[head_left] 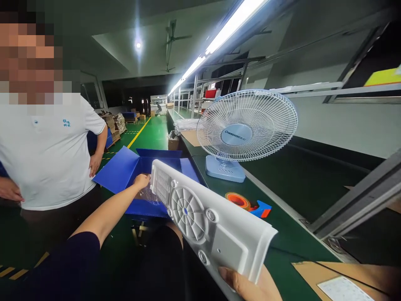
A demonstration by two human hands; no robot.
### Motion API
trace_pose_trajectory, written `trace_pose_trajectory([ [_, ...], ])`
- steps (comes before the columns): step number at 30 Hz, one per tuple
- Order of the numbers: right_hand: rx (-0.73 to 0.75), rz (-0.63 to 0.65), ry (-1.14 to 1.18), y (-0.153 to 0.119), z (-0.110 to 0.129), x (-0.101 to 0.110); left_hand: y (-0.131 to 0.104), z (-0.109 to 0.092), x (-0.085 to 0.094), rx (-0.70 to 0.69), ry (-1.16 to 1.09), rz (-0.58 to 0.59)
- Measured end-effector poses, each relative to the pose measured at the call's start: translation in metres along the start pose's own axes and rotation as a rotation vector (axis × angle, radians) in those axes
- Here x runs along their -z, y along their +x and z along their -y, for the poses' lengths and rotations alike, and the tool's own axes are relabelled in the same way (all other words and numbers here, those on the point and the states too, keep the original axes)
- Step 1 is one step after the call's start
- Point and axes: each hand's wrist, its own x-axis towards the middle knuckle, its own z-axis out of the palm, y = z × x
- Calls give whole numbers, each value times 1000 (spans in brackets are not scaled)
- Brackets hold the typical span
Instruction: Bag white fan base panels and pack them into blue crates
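The person wears a dark navy short sleeve [70, 261] that covers the upper left arm and ends above the elbow; the forearm below it is bare. Both hands are bare: the left hand [141, 181] has no glove, ring or watch showing, and the right hand [250, 286] shows only partly at the lower edge.

Hall dim overall — long tube light [219, 35] over my line blown out to pure white, round ceiling lamp [138, 44] flaring with star streaks. Green floor [156, 131] shows soft sheen under it. White panel [206, 217] I hold is brightly lit, its edge nearest me slightly soft. Below my arm — deep shadow, detail lost. Straight rails bow near frame edges, wide-lens stretch. Far end of hall small, murky. One face pixelated.
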Motion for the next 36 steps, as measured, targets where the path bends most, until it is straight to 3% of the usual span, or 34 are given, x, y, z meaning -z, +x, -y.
trace_pose_trajectory([
  [6, 44, 41, -39, 8, 3, -6, 13, -1, 13, 63, -70, -68],
  [12, -31, 91, 1, 13, 1, -7, 10, -20, 33, -148, -9, -119],
  [16, -153, -2, 154, 13, -3, -10, -4, -34, 41, -315, 69, -104],
  [20, -200, -111, 294, 15, -4, -9, -18, -36, 44, -360, 97, -62],
  [27, -164, -217, 404, 23, -5, -3, -35, -25, 19, -246, -19, 125],
  [31, -246, -202, 486, 25, -3, 3, -28, -27, 2, -69, -160, 89],
  [36, -413, -111, 585, 28, -1, 11, -12, -26, 7, 9, -291, 13],
])
